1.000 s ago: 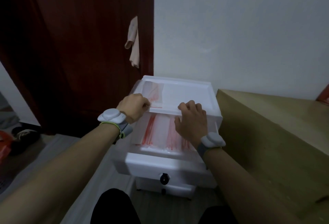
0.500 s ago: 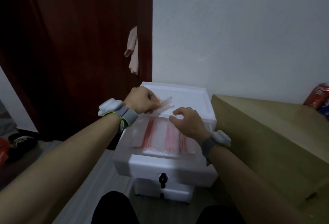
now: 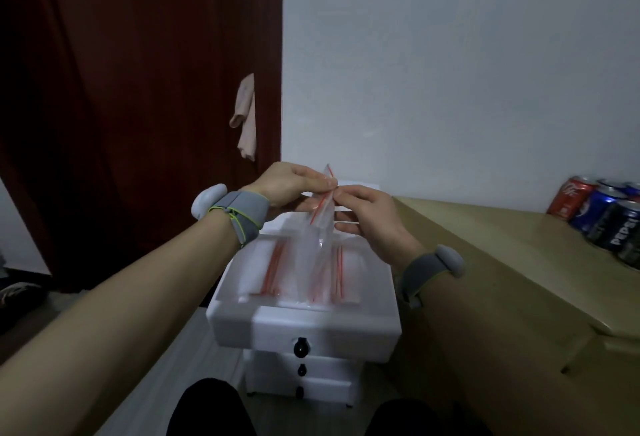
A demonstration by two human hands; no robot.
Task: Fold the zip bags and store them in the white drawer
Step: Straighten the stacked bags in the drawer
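Zip bag (image 3: 320, 217) held up in the air between both hands, clear plastic with a red seal stripe, hanging down above the open drawer. Left hand (image 3: 289, 184) pinches the bag's top edge between thumb and fingertips, grip closed on it. Right hand (image 3: 372, 217) just beside it, thumb and forefinger meeting the same top edge at the red strip, other fingers loosely spread under the bag; also gripping the bag. Both wrists carry grey bands with a white puck. Directly below the hands: white drawer (image 3: 377, 304), pulled out, top one of a small white drawer unit, black knob on its front. Inside it, under the hanging bag, more folded bags (image 3: 277, 273) lie flat, red stripes showing. Right of the right hand, a cardboard-coloured surface (image 3: 502, 262), with soda cans (image 3: 602, 210) at its far end. Left of the left hand, dark red door (image 3: 138, 89) with a pale cloth (image 3: 246, 117) hanging on its edge.
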